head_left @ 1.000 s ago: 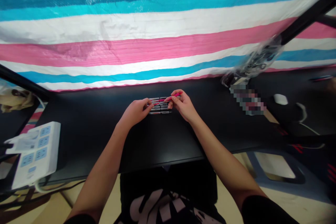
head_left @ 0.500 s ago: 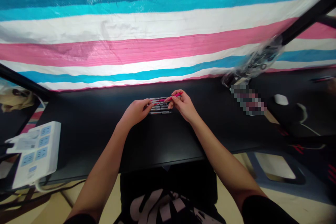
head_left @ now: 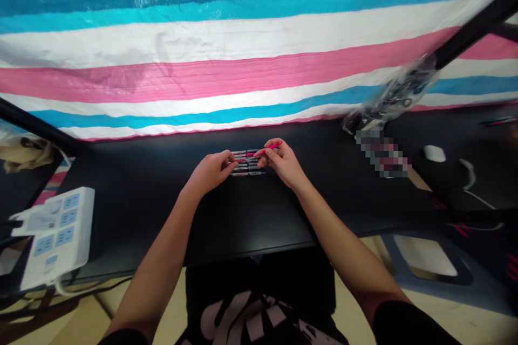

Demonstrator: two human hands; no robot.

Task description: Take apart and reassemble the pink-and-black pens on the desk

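Several clear-and-dark pens [head_left: 247,173] lie side by side on the black desk, between and partly under my two hands. My right hand [head_left: 282,160] holds a pink pen [head_left: 272,147] tilted up between thumb and fingers, over the right ends of the row. At the left ends of the row is my left hand [head_left: 212,170], its thumb and forefinger pinched together. A thin reddish bit [head_left: 241,161] shows at those fingertips; whether it is gripped or lies among the pens, I cannot tell.
A white power strip [head_left: 59,237] with a plug in it stands at the desk's left edge. To the right are a clear plastic bag [head_left: 399,94] and a white mouse [head_left: 434,153]. A striped sheet [head_left: 243,38] hangs behind the black desk [head_left: 251,215].
Both hands stay almost in place. My left fingertips shift very slightly, and the pink pen keeps its tilt in my right hand.
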